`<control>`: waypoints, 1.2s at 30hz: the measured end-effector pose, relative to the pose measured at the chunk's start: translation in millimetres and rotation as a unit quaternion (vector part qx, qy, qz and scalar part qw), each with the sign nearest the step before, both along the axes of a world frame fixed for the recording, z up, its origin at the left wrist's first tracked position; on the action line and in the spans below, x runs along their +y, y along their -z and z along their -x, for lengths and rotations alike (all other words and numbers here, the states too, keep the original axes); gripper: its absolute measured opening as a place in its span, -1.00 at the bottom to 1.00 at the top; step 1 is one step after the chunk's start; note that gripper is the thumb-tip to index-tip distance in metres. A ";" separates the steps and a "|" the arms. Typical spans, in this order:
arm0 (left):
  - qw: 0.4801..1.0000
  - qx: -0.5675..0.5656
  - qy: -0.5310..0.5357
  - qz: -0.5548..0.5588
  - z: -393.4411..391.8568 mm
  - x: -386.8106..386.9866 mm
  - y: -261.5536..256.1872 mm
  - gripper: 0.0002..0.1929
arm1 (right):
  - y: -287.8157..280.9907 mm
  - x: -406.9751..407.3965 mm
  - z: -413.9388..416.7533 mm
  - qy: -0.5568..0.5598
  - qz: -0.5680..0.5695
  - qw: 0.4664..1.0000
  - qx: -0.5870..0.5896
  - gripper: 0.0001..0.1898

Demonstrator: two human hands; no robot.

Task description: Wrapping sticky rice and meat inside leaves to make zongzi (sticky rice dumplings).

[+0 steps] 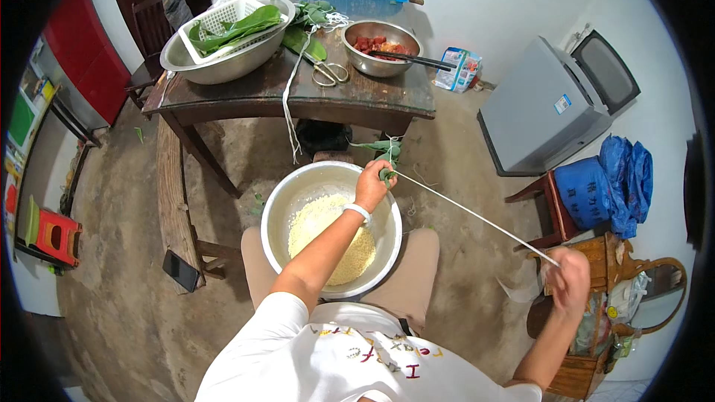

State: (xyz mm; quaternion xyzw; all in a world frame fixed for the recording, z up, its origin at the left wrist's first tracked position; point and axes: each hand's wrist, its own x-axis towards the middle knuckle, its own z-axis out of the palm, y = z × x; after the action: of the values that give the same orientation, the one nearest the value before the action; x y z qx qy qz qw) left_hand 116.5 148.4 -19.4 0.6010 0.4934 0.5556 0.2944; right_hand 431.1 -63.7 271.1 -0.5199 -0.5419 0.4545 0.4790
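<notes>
My left hand [375, 185] holds a small bundle wrapped in green leaf [386, 176] over the right rim of a metal basin. From the bundle a white string [475, 213] runs taut to my right hand [568, 278], which is closed on it far out to the right and slightly blurred. The metal basin [273, 218] rests between my legs, with pale yellow grain [318, 218] in it. Just beyond my left hand, more green leaf bundles [391, 148] hang on strings by the table leg. What is inside the held bundle is hidden.
On the wooden table [246, 101] are a metal bowl of red meat [381, 67] with black chopsticks, scissors [329, 74], white strings [290, 100], and a large basin [223, 73] holding a white basket of leaves. A wooden bench [172, 190] with a phone [180, 271] stands left; a stool [550, 212] stands right.
</notes>
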 end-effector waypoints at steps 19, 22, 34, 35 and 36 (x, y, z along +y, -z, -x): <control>0.999 0.020 -0.031 -0.032 -26.2 -13.8 -16.5 -0.61 | -14.3 -108.4 22.7 -0.189 -0.051 0.954 -0.227 -0.68; 0.994 0.088 0.051 0.049 -17.1 -23.7 -12.6 -0.36 | -16.8 -102.1 33.2 -0.164 0.158 0.929 -0.290 -0.69; 0.967 0.177 0.146 0.114 40.0 -30.2 -29.0 -0.43 | 86.9 -15.2 99.6 -0.128 -0.199 0.775 -0.586 -0.86; 0.967 0.181 0.144 0.110 47.6 -30.3 -27.0 -0.43 | 68.5 6.8 126.4 -0.141 -0.188 0.807 -0.542 -0.91; 0.972 0.168 0.128 0.099 58.3 -32.4 -24.4 -0.44 | 51.1 28.9 148.7 -0.157 -0.177 0.836 -0.496 -0.89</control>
State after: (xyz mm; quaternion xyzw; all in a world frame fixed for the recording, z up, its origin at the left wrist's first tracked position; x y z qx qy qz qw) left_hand 58.3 116.0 5.0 0.7120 0.5074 0.3528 0.3335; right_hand 282.5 -34.8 220.0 -0.4901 -0.8523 0.1015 0.1519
